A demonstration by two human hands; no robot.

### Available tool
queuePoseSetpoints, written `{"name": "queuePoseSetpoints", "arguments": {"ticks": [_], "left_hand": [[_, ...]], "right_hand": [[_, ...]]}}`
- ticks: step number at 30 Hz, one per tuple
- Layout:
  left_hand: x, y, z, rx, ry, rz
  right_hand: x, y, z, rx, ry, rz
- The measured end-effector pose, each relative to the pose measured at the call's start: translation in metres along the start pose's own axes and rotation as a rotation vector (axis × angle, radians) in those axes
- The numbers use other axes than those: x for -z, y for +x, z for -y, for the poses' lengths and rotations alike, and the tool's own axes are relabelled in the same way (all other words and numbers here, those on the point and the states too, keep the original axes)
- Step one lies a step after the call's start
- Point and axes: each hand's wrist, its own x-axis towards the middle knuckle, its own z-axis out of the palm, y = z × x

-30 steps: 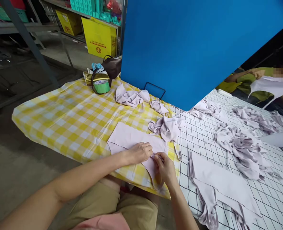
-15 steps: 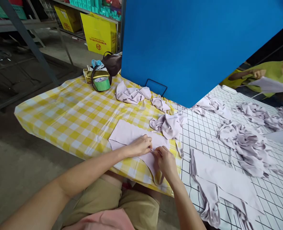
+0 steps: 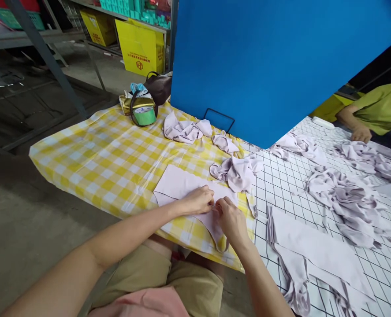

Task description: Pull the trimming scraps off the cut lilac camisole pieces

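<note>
A pale lilac cloth piece [image 3: 178, 182] lies spread on the yellow-and-white checked tablecloth [image 3: 102, 154], near the front edge. My left hand [image 3: 200, 200] rests over its middle, fingers pinched on the fabric. Close beside it on the right, my right hand [image 3: 229, 216] pinches the same cloth, its fingertips nearly touching the left ones. A narrow looped end of the cloth hangs below my right hand. Just behind my hands sits a crumpled lilac piece [image 3: 240, 171].
A large blue panel [image 3: 264, 66] stands behind. Stacked lilac pieces [image 3: 317, 242] and a crumpled heap [image 3: 350, 202] lie on the white grid cloth at right. Green tape [image 3: 145, 116] is at the back left. Across the table sits a person in yellow-green [image 3: 383, 108].
My hands stay on the cloth with small finger movements. The view has shifted slightly. The other person's hand has lowered to the heap, and the cloth piece held up before is down.
</note>
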Motion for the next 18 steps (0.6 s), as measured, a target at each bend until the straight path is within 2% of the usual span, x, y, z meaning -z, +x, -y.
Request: {"name": "queuePoseSetpoints", "arguments": {"ticks": [4,6,8,11,13,15,18], "left_hand": [[-0.004,0.000,0.002,0.020,0.014,-0.009],[-0.006,-0.001,0.004,-0.008,-0.002,-0.024],[-0.005,-0.004,0.005,-0.035,-0.028,-0.028],[0.001,-0.012,0.006,-0.097,-0.067,0.002],[0.007,-0.019,0.007,-0.148,-0.089,0.030],[0.011,-0.025,0.007,-0.176,-0.106,0.048],[0.014,-0.028,0.007,-0.169,-0.120,0.057]], "right_hand": [[-0.002,0.001,0.007,-0.008,0.067,-0.030],[-0.003,-0.004,0.008,-0.080,0.235,-0.078],[-0.002,-0.016,0.009,-0.206,0.509,-0.113],[0.002,-0.050,0.010,-0.348,0.974,-0.075],[0.001,-0.079,0.014,-0.412,1.185,-0.084],[-0.005,-0.108,0.017,-0.511,1.274,-0.151],[-0.027,-0.142,0.021,-0.655,1.286,-0.268]]}}
